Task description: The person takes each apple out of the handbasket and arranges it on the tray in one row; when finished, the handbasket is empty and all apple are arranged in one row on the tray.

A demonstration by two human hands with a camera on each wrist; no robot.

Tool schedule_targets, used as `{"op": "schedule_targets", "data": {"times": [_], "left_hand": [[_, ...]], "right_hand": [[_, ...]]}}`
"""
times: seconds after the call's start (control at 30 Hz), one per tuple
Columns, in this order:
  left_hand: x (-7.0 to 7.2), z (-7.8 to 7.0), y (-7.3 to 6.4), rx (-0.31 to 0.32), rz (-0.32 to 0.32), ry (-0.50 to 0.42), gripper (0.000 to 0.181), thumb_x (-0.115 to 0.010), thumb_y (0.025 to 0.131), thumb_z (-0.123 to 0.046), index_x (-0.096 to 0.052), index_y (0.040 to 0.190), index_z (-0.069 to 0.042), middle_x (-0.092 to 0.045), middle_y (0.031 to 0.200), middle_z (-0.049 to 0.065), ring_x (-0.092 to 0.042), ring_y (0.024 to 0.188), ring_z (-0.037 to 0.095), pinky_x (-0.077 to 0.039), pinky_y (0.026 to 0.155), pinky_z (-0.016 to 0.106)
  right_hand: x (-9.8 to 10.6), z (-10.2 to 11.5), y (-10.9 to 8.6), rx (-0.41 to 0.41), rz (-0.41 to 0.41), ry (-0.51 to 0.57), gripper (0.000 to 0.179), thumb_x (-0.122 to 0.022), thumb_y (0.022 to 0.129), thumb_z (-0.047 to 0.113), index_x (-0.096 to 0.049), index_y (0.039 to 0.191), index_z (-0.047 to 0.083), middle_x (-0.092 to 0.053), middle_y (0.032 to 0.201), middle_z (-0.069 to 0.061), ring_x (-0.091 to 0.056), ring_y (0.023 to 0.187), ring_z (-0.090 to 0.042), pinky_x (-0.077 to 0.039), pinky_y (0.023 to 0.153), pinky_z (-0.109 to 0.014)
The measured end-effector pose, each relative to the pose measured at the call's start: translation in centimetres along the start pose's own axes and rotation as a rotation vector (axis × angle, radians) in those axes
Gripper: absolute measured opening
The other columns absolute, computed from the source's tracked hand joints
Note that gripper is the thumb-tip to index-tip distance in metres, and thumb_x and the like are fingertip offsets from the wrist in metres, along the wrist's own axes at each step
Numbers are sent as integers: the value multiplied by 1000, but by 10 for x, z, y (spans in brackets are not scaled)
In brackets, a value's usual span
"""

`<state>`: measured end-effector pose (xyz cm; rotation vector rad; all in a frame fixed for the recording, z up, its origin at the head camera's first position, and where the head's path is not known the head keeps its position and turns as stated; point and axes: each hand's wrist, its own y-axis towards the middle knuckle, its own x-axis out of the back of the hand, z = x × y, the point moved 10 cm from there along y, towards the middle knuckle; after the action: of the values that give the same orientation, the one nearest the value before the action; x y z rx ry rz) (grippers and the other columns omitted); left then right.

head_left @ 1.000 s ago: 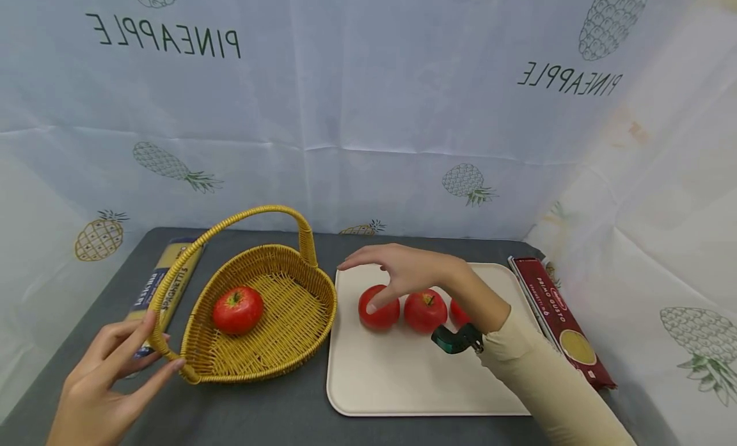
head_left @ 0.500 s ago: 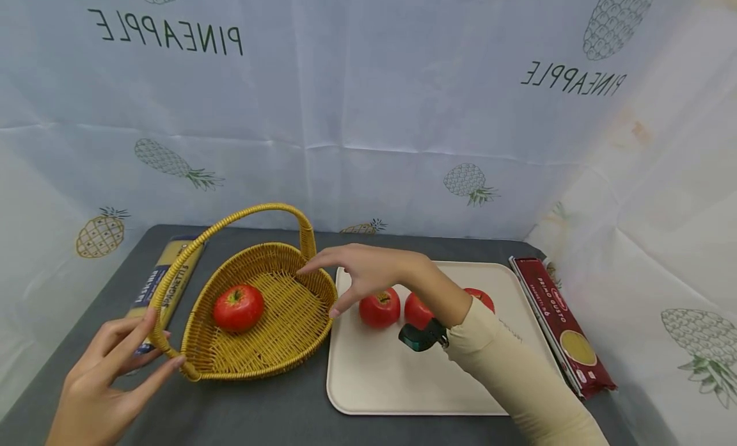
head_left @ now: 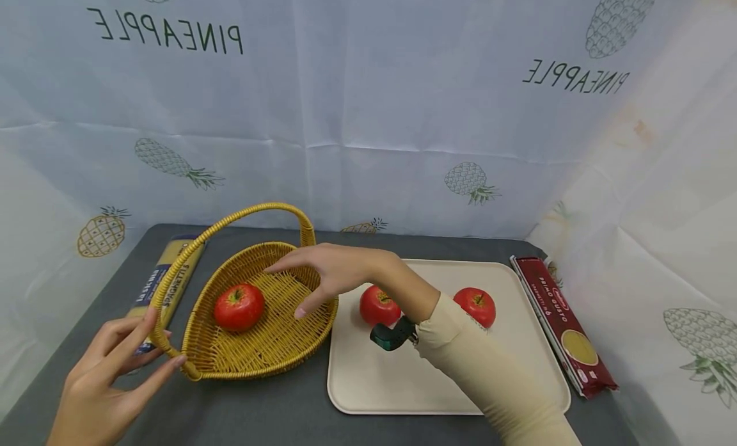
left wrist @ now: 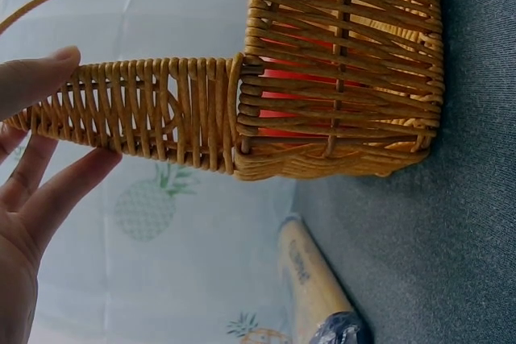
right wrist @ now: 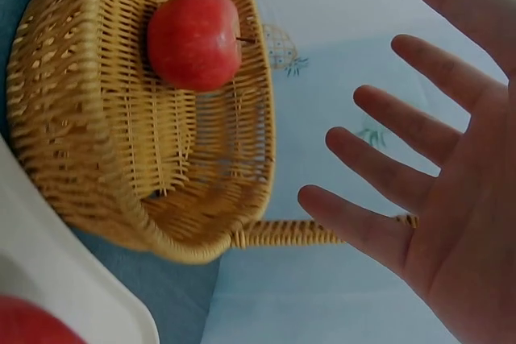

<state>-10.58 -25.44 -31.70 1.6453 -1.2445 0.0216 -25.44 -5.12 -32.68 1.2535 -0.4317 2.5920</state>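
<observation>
A yellow wicker basket (head_left: 261, 347) with a tall arched handle sits on the dark tabletop, one red apple (head_left: 238, 307) lying inside it. My left hand (head_left: 106, 375) grips the handle's near base, thumb on one face and fingers on the other, as the left wrist view shows. Over the basket's right half hovers my right hand (head_left: 327, 270), fingers spread and palm bare in the right wrist view. Right of the basket, a cream tray (head_left: 414, 382) carries a red apple (head_left: 375, 310) partly behind my wrist and another apple (head_left: 475, 307) farther right.
Left of the basket, behind its handle, lies a blue-and-yellow spaghetti packet (head_left: 187, 267). A dark red spaghetti packet (head_left: 561, 324) rests along the tray's right side. A pineapple-print cloth (head_left: 374, 113) hangs behind the table. My right sleeve (head_left: 489, 363) crosses the tray.
My right hand has moved left from above the tray's apples to over the basket, fingers staying spread. The left hand keeps its hold on the handle, and the basket stays put.
</observation>
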Motion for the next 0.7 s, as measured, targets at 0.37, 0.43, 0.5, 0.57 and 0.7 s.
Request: {"op": "schedule_targets", "data": {"times": [0.37, 0.43, 0.5, 0.57, 0.7], "left_hand": [[0, 0, 0, -2, -6, 7, 84, -57, 92, -65, -60, 139, 5, -49, 127, -26, -48, 108, -17, -49, 81, -7], [0, -1, 0, -2, -5, 7, 84, -57, 92, -65, -60, 139, 5, -48, 127, -26, -48, 108, -17, -49, 81, -7], [0, -1, 0, 0, -3, 10, 85, -56, 92, -65, -60, 139, 5, -48, 127, -27, -48, 107, -17, -49, 81, -7], [0, -1, 0, 2, 0, 5, 85, -56, 92, -65, -59, 139, 6, -48, 126, -26, -48, 107, -17, -50, 81, -6], [0, 0, 0, 3, -1, -2, 85, -57, 92, -65, -59, 139, 5, -49, 127, -25, -48, 108, -17, -49, 81, -7]], "right_hand": [[-8, 2, 31, 17, 32, 27, 84, -78, 87, 46, -39, 159, 28, -35, 165, 5, -30, 155, -12, -37, 128, -34], [-10, 3, 35, 19, 40, 33, 83, -78, 88, 46, -39, 159, 27, -35, 166, 5, -29, 155, -11, -36, 128, -33], [-11, 3, 40, 20, 47, 38, 83, -78, 88, 46, -39, 159, 28, -34, 166, 5, -29, 155, -10, -35, 128, -30], [-12, 4, 43, 23, 53, 45, 83, -77, 88, 45, -39, 159, 26, -35, 165, 5, -29, 154, -9, -35, 128, -28], [-15, 6, 52, 20, 64, 56, 83, -77, 88, 45, -39, 159, 26, -36, 164, 6, -30, 153, -8, -37, 127, -28]]}}
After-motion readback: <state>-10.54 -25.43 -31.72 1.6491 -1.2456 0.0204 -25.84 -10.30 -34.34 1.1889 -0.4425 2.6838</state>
